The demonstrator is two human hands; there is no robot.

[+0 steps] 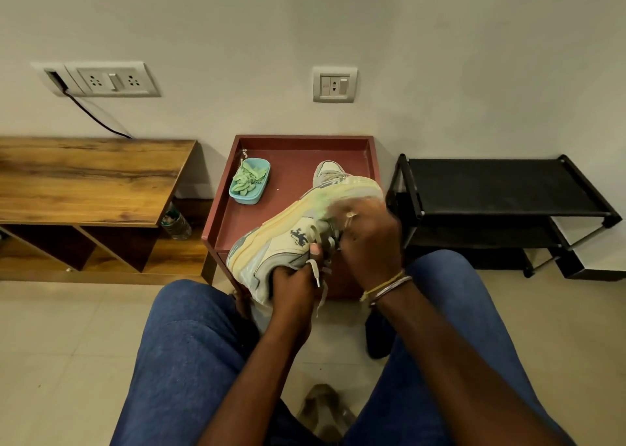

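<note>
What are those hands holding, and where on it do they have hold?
A pale sneaker. The left hand grips it at the ankle opening; the right hand is at the laces, its grip too blurred to tell.

Red-brown tray table (pixel 298 138), on it a blue dish (pixel 252 199) of green pieces, a pale sneaker (pixel 327 170)

A red side table (pixel 298 188) with a raised rim stands against a pale wall (pixel 440 39), bearing a blue dish (pixel 250 200) of green pods (pixel 246 177) near its left back corner. To its left, a wooden shelf unit (pixel 88 178) shelters a plastic bottle (pixel 176 223); to its right stands a black rack (pixel 491 184). Above, a black cable (pixel 95 117) drops from a socket panel (pixel 105 79), well apart from a smaller switch plate (pixel 334 84).
</note>
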